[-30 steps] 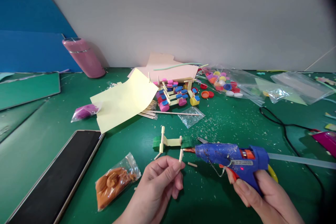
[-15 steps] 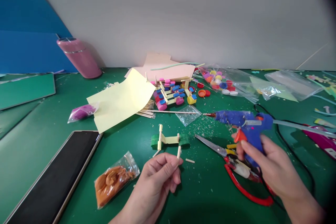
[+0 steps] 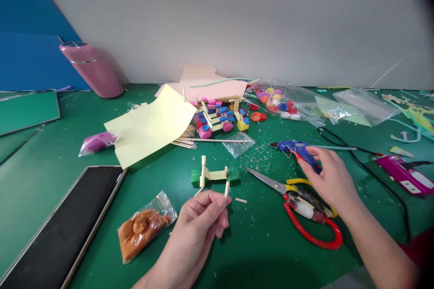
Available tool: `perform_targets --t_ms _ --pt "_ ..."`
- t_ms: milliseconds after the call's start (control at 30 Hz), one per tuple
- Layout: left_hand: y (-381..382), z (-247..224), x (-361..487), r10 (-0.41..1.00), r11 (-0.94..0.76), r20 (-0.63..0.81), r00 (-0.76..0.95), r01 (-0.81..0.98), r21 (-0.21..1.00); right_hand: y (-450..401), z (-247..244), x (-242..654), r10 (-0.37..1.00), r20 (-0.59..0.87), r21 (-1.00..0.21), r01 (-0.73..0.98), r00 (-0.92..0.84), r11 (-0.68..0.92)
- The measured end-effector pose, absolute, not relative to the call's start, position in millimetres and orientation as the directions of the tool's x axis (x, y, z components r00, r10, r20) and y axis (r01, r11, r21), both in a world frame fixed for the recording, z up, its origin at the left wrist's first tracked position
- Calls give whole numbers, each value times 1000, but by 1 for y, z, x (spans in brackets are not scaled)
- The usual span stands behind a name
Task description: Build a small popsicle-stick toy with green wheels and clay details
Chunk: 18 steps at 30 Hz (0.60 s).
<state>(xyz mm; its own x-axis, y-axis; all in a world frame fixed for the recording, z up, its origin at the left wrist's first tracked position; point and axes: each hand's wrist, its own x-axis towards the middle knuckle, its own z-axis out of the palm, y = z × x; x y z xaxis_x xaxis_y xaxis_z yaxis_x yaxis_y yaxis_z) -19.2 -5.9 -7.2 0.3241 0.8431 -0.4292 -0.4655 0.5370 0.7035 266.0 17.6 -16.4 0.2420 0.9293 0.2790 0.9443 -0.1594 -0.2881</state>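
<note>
My left hand (image 3: 205, 223) pinches a short pale stick (image 3: 227, 188) upright between thumb and fingertips. Just beyond it stands a small model with green wheels (image 3: 233, 174) and a cream strip body (image 3: 217, 174), with short sticks fixed to it. A loose stick piece (image 3: 241, 200) lies on the table right of my left hand. My right hand (image 3: 330, 176) is at the handle of a blue glue gun (image 3: 288, 145), which lies on its side on the table. Its thumb and fingers are spread apart about the handle.
Red-handled scissors (image 3: 307, 230) and yellow-handled pliers (image 3: 298, 181) lie before my right hand. A black cord (image 3: 379, 185) runs near a purple power strip (image 3: 403, 174). Left are a phone (image 3: 64, 226), bagged orange clay (image 3: 144, 230) and yellow paper (image 3: 149, 126). Behind stand similar models (image 3: 217, 119).
My right hand has lowered the glue gun to the table, farther back, and its grip has loosened. My left hand still holds the stick. The view has shifted slightly.
</note>
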Motion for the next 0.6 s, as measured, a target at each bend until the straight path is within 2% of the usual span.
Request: perform_targets --t_ms 67,167,233,400,500,600 --pt "-6 -7 -19 846 532 -430 315 -445 721 8 -7 234 933 353 -363 929 72 66" --pt "-5 -7 -19 848 528 -430 310 -420 738 -3 2 184 936 209 -475 807 -284 351" --pt "-5 -8 -19 852 520 -420 312 -415 747 -5 3 161 898 139 -435 789 -417 433" --pt "-6 -7 -20 861 503 -406 305 -400 766 2 9 139 875 -89 -108 878 -476 466" --pt "-5 -7 -20 866 495 -404 294 -391 776 7 18 133 863 -188 -49 882 -469 469" --pt "-5 -8 -20 871 488 -402 284 -392 780 10 23 130 863 -202 -56 885 -463 461"
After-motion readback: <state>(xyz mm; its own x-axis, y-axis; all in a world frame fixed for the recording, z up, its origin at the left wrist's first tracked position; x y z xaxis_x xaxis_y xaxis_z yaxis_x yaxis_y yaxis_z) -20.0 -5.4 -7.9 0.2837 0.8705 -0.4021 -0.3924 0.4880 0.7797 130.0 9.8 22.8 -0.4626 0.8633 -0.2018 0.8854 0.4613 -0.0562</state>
